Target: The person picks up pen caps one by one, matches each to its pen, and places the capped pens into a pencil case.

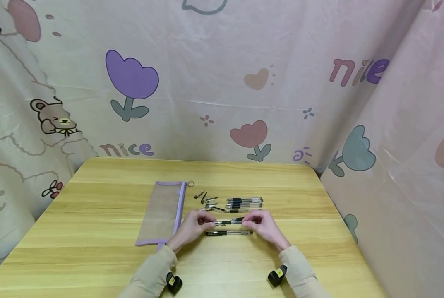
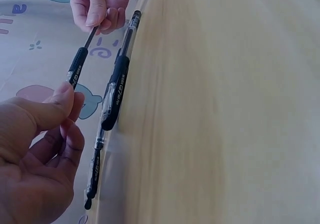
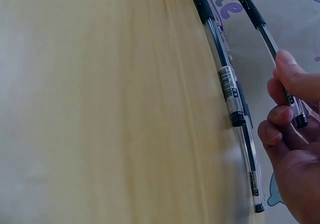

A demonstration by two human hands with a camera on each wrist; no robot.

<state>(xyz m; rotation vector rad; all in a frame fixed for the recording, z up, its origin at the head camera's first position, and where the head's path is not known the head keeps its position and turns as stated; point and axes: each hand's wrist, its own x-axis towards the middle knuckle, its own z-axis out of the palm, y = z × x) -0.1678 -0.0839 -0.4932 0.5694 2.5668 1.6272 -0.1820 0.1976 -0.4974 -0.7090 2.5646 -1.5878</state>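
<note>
Both hands hold a clear gel pen with a dark grip section, level over the table. My left hand pinches it between thumb and fingers at the grip end; those fingers hide the tip. At the opposite, dark-plugged end, my right hand pinches the barrel. Closer to me than the held pen lies a capped pen, with its black cap toward the left. Beyond the hands, several pens lie side by side, and several loose black pen caps are scattered to their left.
A mesh zip pouch with purple edging lies flat to the left, a metal ring at its far corner. The wooden table meets a patterned curtain at its back and sides. Each wrist carries a small black device.
</note>
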